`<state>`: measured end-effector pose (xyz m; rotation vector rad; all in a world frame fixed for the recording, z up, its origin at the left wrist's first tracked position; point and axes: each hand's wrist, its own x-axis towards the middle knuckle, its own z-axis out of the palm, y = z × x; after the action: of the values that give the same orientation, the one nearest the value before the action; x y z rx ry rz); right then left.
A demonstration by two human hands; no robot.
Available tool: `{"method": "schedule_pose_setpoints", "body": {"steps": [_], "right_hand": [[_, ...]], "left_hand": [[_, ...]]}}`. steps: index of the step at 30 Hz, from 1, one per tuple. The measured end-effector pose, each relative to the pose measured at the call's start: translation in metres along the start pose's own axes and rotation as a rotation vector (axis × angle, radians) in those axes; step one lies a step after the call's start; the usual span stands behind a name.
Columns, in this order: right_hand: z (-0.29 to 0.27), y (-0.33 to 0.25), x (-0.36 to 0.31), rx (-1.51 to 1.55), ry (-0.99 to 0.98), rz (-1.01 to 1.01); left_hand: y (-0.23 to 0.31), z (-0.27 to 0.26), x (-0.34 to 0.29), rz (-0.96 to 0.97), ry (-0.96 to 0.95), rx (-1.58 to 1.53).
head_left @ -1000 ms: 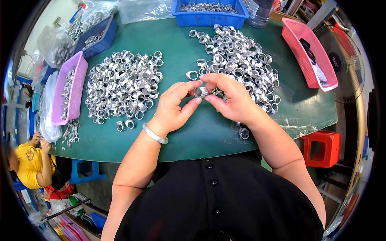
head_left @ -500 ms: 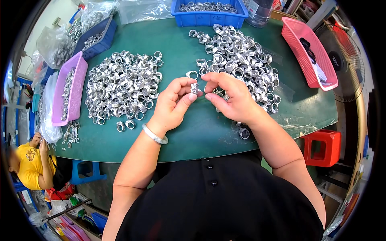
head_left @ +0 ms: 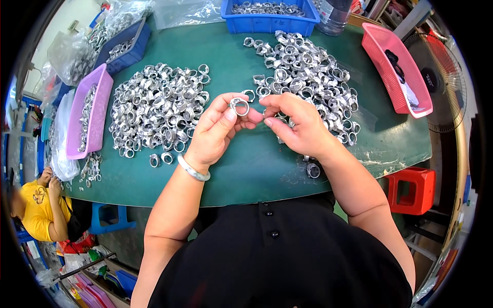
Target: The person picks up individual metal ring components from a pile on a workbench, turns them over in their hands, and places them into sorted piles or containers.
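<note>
Between the thumb and fingers of my left hand (head_left: pixel 213 131) is a silvery metal ring (head_left: pixel 240 107), its round opening turned up toward me. My right hand (head_left: pixel 300 123) is close by on the right, thumb and fingers bent toward each other; whether something small sits at its fingertips I cannot make out. Just beyond the fingers another ring (head_left: pixel 249 95) shows. A large heap of similar rings (head_left: pixel 156 105) lies to the left of my left hand. The second heap (head_left: pixel 303 72) spreads behind and beside my right hand, which covers part of it.
A green table (head_left: pixel 231 177) carries everything. Around it are a purple basket (head_left: pixel 97 110), a blue tray of rings (head_left: pixel 269 25), a dark blue bin (head_left: pixel 133 49), a pink basket (head_left: pixel 382 51) and a bottle (head_left: pixel 333 15). A person in yellow (head_left: pixel 43 213) works at far left; a red stool (head_left: pixel 411 190) stands right.
My left hand has turned and shifted slightly left, so the ring in it now shows its round opening. My right hand has hardly moved.
</note>
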<state>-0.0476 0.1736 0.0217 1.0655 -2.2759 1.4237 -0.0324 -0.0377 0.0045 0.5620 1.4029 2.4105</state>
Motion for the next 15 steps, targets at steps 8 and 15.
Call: {"method": "schedule_pose_setpoints", "body": {"steps": [8, 15], "right_hand": [[0.0004, 0.0006, 0.0, 0.008, 0.003, 0.003], [-0.0005, -0.0009, 0.0007, -0.002, -0.002, 0.014]], "left_hand": [[0.0009, 0.0018, -0.0002, -0.025, 0.007, 0.034], [0.0006, 0.0011, -0.0013, -0.003, -0.033, 0.033]]}}
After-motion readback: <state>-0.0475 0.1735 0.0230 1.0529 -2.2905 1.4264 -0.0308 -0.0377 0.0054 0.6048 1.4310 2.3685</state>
